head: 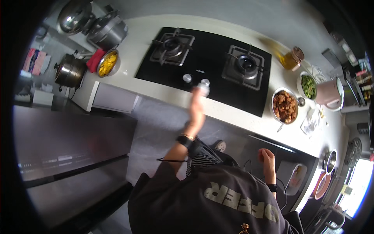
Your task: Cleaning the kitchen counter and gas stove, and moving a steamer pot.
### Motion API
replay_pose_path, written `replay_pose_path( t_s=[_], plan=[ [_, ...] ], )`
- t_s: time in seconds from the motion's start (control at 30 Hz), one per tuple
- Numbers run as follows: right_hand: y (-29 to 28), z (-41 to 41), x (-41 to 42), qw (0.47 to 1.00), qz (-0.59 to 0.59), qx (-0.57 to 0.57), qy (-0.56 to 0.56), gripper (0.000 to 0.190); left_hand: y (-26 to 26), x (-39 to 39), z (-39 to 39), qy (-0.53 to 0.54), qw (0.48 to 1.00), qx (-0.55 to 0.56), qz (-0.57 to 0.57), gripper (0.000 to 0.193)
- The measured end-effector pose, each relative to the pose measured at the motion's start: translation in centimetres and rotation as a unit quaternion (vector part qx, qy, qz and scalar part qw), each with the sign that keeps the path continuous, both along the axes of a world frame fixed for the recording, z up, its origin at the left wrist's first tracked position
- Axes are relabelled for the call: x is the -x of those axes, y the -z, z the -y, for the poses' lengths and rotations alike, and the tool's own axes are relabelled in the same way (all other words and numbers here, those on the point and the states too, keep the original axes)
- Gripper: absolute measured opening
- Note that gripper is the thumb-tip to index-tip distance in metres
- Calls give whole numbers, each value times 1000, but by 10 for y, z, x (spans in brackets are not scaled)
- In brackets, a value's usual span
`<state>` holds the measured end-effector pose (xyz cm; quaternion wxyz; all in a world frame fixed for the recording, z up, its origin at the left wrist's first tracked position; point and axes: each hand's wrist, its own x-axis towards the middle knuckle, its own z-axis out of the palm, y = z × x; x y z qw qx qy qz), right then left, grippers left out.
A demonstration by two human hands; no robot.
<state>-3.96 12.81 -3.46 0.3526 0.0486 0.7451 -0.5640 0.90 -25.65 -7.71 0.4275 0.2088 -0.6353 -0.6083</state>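
My left hand point(198, 106) reaches over the front edge of the worktop, blurred by motion. In its fingers is a small white cloth or tissue point(203, 89), also blurred, right by the front control knob point(205, 82) of a black gas hob point(204, 55). A second knob point(187, 78) sits just to the left. Both burners, the left one point(172, 47) and the right one point(246, 63), carry pan supports and no pot. My right hand point(268, 161) hangs low in front of the cabinets, fingers curled together, with nothing visible in it.
Right of the hob stand a bowl of browned meat pieces point(285, 106), a bowl of green vegetables point(308, 87), an oil jug point(292, 58) and a pink kettle point(328, 93). Leftward are a bowl of yellow pieces point(107, 63), a red cloth point(95, 60) and an open-lidded cooker point(108, 30).
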Motion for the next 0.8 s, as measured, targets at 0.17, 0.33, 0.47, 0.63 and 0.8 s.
replay_pose_path(
  t_s=[0.17, 0.33, 0.47, 0.63, 0.8],
  plan=[
    [12, -15, -3, 1000, -3, -13, -23, 22, 36, -81, 147, -206, 876, 327, 289, 54],
    [10, -28, -6, 999, -4, -6, 37, 22, 45, -12, 54, -229, 833, 315, 394, 52],
    [15, -38, -11, 999, -5, -19, 29, 22, 38, 30, -102, -94, 903, 300, 292, 66],
    [10, -41, -14, 998, -4, -24, 63, 21, 4, 69, -243, 92, 938, 255, 214, 67],
    [8, -44, -18, 997, 1, -40, 70, 21, 11, 101, -254, 235, 959, 66, 145, 35]
  ],
)
